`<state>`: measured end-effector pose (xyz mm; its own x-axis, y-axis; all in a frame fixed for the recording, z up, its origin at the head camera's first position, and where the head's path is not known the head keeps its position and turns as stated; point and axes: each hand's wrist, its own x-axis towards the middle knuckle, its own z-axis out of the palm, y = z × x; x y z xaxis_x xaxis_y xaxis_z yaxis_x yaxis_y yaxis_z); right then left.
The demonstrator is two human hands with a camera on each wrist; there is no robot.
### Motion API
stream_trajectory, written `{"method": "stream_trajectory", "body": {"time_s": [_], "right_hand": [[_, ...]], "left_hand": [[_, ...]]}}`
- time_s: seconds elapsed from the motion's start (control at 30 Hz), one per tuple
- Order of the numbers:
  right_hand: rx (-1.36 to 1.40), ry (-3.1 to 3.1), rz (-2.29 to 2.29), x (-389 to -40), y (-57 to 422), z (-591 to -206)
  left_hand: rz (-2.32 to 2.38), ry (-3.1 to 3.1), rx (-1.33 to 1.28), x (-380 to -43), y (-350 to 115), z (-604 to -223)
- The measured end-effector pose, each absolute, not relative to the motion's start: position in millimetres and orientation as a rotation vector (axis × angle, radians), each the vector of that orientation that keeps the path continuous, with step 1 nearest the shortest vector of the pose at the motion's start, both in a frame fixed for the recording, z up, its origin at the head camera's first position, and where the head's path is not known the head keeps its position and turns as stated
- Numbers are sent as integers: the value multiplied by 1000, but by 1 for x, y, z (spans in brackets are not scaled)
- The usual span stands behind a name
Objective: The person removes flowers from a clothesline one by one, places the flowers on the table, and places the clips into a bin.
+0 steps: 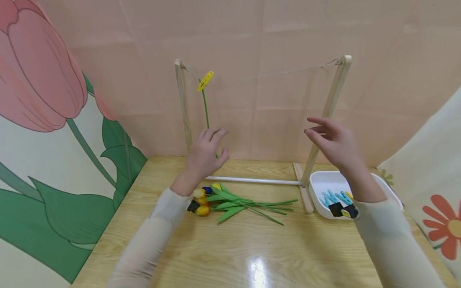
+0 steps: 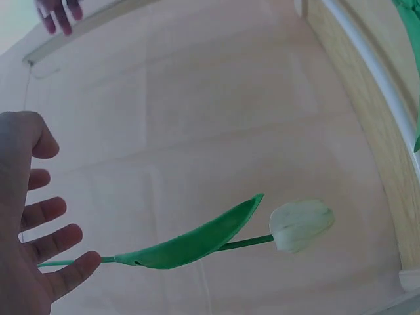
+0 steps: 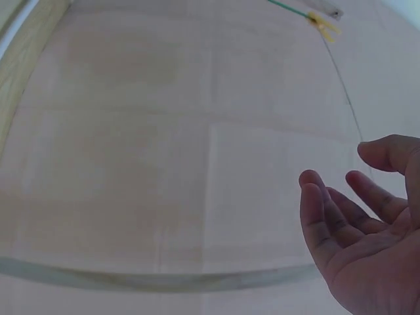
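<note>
An artificial white tulip [image 2: 300,225] hangs upside down, its green stem [image 1: 205,107] clipped by a yellow clothespin [image 1: 205,81] to a thin string [image 1: 281,74]. My left hand [image 1: 204,156] is beside the hanging tulip with fingers spread, holding nothing; it hides much of the flower in the head view. In the left wrist view its fingers [image 2: 63,279] overlap the stem above the leaf. My right hand [image 1: 336,142] is raised in front of the right wooden post [image 1: 332,98], fingers loosely bent, thumb apart and nothing in the palm.
The string runs between the left wooden post [image 1: 181,94] and the right one, joined below by a white rod [image 1: 255,181]. Several artificial tulips [image 1: 230,200] lie on the table in front. At right, a white basin [image 1: 320,176] holds blue clothespins [image 1: 329,197] and some yellow.
</note>
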<state>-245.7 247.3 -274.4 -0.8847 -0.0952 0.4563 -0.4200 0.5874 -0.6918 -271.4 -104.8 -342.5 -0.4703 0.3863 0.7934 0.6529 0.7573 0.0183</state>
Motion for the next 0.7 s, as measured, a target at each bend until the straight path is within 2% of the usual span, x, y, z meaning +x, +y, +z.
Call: {"method": "stream_trajectory", "body": {"time_s": [0.27, 0.7], "right_hand": [[585, -2317, 1373, -251, 226, -262], [661, -2278, 1492, -260, 188, -237]], "left_hand": [[-532, -2111, -677, -276, -112, -339], [-721, -2145, -552, -290, -115, -329]]}}
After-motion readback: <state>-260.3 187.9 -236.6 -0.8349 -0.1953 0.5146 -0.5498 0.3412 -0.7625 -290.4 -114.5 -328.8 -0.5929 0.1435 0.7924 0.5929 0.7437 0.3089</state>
